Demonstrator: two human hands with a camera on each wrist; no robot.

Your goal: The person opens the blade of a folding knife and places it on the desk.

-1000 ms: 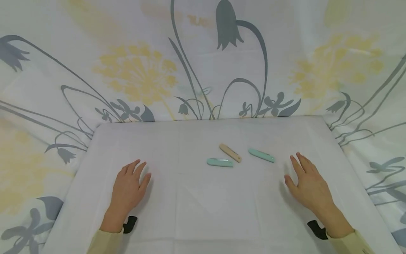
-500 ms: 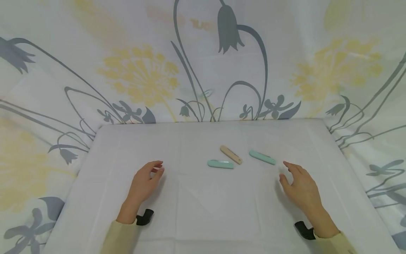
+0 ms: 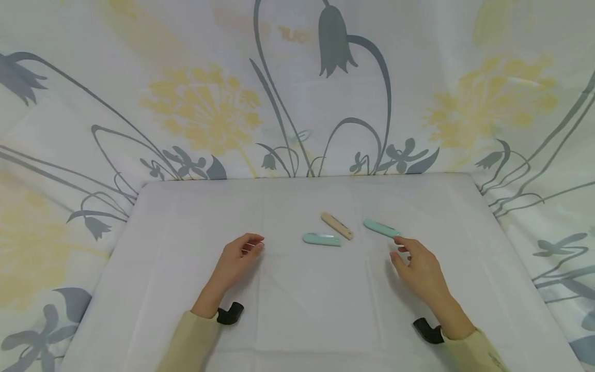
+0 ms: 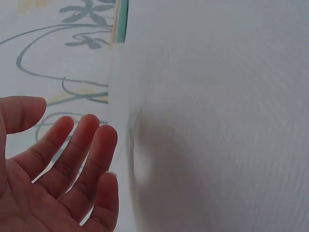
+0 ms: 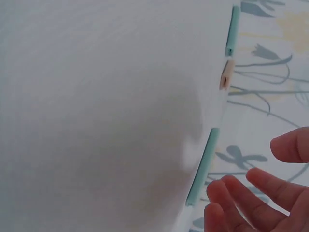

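Observation:
Three slim folding knives lie on the white-covered table: a teal knife (image 3: 322, 239) on the left, a beige knife (image 3: 337, 226) lying slanted behind its end, and a second teal knife (image 3: 381, 228) to the right. My right hand (image 3: 423, 268) is at the near end of that right teal knife, its index fingertip overlapping it in the head view; whether they touch I cannot tell. In the right wrist view its fingers (image 5: 260, 193) are loosely bent and hold nothing. Left of the knives, my left hand (image 3: 236, 262) hovers with relaxed fingers (image 4: 104, 150) and nothing in them.
The white tabletop (image 3: 316, 299) has faint fold creases. Behind and at both sides hangs a floral curtain (image 3: 297, 93). A black piece (image 3: 231, 313) sticks out at the left wrist and another black piece (image 3: 428, 330) at the right.
Both hands have moved inward, the left hand to the right and the right hand leftward to the right teal knife. Their fingers are more bent than before. The knives stay in place.

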